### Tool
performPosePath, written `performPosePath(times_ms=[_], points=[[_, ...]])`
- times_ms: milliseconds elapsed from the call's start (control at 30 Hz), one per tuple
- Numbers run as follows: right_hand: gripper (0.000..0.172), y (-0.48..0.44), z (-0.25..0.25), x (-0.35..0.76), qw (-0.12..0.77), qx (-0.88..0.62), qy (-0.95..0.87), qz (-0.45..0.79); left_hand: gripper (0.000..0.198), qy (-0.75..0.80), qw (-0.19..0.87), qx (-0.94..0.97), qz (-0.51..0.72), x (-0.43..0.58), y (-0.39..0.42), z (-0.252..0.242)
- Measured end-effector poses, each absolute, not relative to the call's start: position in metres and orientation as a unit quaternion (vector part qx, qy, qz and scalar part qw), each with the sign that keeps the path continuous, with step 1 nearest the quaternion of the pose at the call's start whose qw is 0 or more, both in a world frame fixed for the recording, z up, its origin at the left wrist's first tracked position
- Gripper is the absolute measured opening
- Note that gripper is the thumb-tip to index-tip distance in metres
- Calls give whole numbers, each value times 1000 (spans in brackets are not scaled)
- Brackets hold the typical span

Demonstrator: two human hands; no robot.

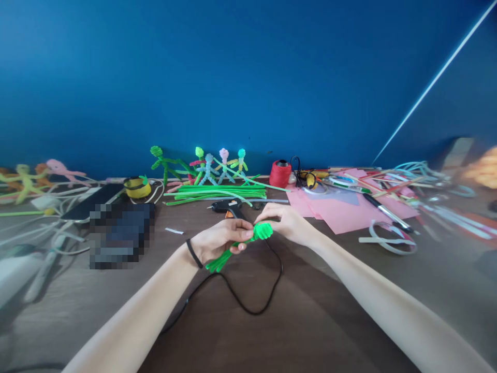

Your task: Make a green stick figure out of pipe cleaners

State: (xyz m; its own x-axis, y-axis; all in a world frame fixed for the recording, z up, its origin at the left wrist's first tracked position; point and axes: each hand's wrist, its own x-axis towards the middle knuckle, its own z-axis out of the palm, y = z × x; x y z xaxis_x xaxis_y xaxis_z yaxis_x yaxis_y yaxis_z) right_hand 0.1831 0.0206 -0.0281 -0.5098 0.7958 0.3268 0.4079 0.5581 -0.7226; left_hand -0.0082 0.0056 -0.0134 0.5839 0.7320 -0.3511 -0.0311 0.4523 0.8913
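Observation:
A bright green pipe-cleaner figure (264,231) is held above the table between my two hands. Its rounded, coiled end points right, while loose green stems hang out below my left palm. My left hand (219,239), with a dark band at the wrist, is closed round the narrow part just under the coil. At the coil's upper side, my right hand (290,223) has its thumb and fingers pinched on the green pipe cleaner. Just behind my hands lies a black glue gun (226,205); its cord (252,313) loops over the table in front.
Several finished pipe-cleaner figures (209,168) lean against the blue wall behind green pipe cleaners (221,194). A red thread spool (280,174), pink paper (341,210) and a pen (388,213) lie right. A blurred-out dark device (128,233) and white cables sit left.

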Motion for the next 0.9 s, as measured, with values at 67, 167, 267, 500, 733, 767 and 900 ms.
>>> performPosePath(times_ms=[67,167,267,500,733,767,900], points=[[11,18,-23,184,331,-363,-823,285,24,392,757,477,216,-6,4,-14],[11,13,-17,181,333,-358,-831,265,21,384,755,503,171,-4,1,-16],[13,8,-14,177,331,-349,-839,254,17,370,748,534,137,-3,-1,-20],[13,6,-16,174,342,-342,-846,226,20,327,741,575,118,-6,-1,-20],[13,7,-12,177,370,-353,-835,203,16,340,755,537,160,-8,3,-16],[13,7,-11,176,367,-353,-837,200,15,342,750,543,163,-7,3,-16],[14,4,-11,173,355,-345,-851,176,17,383,713,564,163,-4,2,-22]])
